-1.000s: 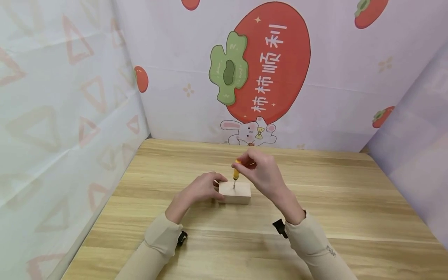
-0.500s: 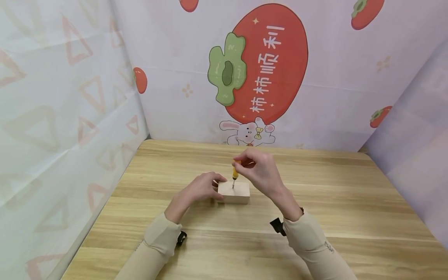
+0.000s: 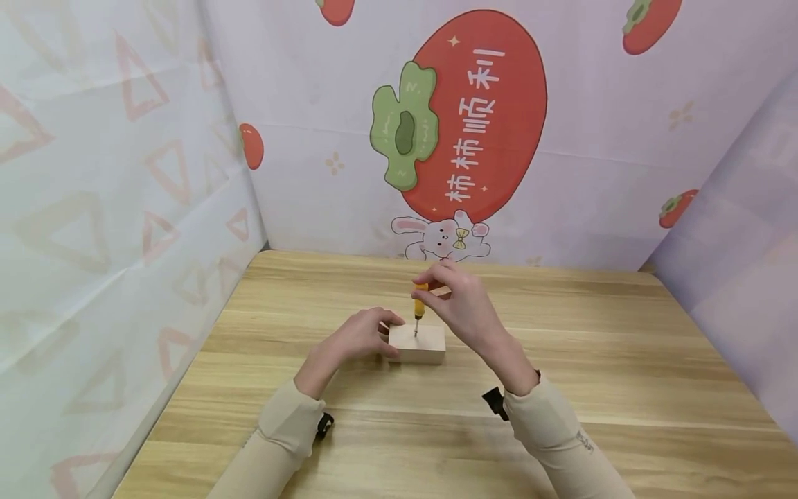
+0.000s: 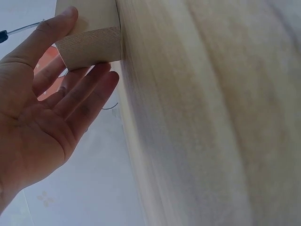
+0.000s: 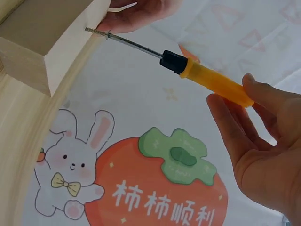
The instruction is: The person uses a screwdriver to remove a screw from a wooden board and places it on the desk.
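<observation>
A pale wooden block [image 3: 431, 338] lies flat on the table [image 3: 592, 333], toward the far edge and a little closer to the left edge than to the right, its long sides running roughly along the far edge. The left hand [image 3: 355, 336] grips its left end, thumb on the near long side and fingers reaching round to the far one. A metal screw [image 5: 96, 32] stands in the block's top face, part of its thread showing above the wood. The tip of a screwdriver [image 3: 420, 305] meets the screw's head; the tool is nearly upright, with a yellow handle [image 5: 214, 84], a black collar [image 5: 173, 62] and a thin metal shaft [image 5: 136, 46]. The right hand [image 3: 464, 301] pinches the handle near its top end between thumb and fingertips. Beige sleeves [image 3: 548, 423] cover both forearms, a black strap [image 3: 324, 424] at the left wrist. Behind the far edge hangs a cloth [image 3: 611, 125] printed with a large red persimmon and a white rabbit.
</observation>
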A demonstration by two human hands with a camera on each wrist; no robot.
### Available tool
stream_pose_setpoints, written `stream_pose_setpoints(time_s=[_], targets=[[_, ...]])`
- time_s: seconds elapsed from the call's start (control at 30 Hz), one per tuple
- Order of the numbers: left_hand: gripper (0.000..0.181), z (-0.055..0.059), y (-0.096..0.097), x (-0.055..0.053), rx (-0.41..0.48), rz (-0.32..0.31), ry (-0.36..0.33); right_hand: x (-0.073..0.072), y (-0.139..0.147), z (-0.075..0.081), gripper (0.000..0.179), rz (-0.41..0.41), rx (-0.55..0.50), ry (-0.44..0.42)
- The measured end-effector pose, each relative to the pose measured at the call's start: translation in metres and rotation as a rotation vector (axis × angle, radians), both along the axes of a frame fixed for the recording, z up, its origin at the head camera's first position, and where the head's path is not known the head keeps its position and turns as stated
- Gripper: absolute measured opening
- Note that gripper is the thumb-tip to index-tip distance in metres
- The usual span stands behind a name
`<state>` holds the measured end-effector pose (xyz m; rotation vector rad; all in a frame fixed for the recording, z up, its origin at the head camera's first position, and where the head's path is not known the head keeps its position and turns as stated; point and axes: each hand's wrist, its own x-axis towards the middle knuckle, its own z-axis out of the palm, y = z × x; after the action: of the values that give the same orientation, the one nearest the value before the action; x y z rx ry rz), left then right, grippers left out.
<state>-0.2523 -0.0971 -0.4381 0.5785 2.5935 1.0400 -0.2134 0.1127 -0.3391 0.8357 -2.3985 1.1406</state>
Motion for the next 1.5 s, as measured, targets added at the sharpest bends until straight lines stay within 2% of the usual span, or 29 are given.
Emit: stream_pose_setpoints(time_s=[0.13, 0.3, 0.47, 0.57, 0.67, 0.77, 0.93, 1.07, 1.23, 1.3, 1.4, 1.5], targets=[[0.056, 0.000, -0.001, 0.000, 0.001, 0.001, 0.005, -0.002, 0.003, 0.003, 0.018, 0.011, 0.017, -0.023], [0.057, 0.002, -0.002, 0.000, 0.012, -0.007, 0.010, -0.008, 0.010, 0.004, 0.016, 0.081, 0.000, -0.051], [0.056, 0.002, -0.001, 0.000, 0.004, -0.017, 0.013, -0.013, 0.016, 0.002, 0.018, 0.185, 0.002, -0.048], [0.056, 0.001, -0.001, -0.001, 0.008, -0.016, 0.012, -0.015, 0.018, 0.000, 0.021, 0.220, -0.021, -0.049], [0.056, -0.001, -0.001, -0.001, 0.009, -0.013, 0.007, -0.014, 0.017, -0.002, 0.021, 0.194, -0.039, -0.046], [0.056, 0.000, -0.001, 0.000, 0.011, -0.010, 0.002, -0.011, 0.013, -0.004, 0.020, 0.127, -0.046, -0.046], [0.056, 0.001, 0.000, 0.001, 0.007, -0.009, 0.006, -0.009, 0.010, -0.001, 0.023, 0.062, -0.037, -0.117], [0.057, 0.002, -0.001, 0.000, -0.005, -0.018, 0.015, -0.016, 0.015, 0.004, 0.019, 0.134, -0.026, -0.195], [0.057, 0.002, -0.002, -0.001, 0.003, -0.011, 0.008, -0.037, 0.027, 0.003, 0.019, 0.346, -0.033, -0.233], [0.057, 0.002, -0.002, -0.001, 0.006, -0.009, 0.005, -0.043, 0.030, 0.003, 0.020, 0.402, -0.037, -0.249], [0.057, 0.001, -0.001, -0.001, 0.005, -0.008, -0.002, -0.046, 0.030, 0.004, 0.020, 0.386, -0.020, -0.249], [0.057, 0.002, 0.000, 0.000, 0.003, -0.008, -0.011, -0.041, 0.025, 0.006, 0.022, 0.335, 0.032, -0.187]])
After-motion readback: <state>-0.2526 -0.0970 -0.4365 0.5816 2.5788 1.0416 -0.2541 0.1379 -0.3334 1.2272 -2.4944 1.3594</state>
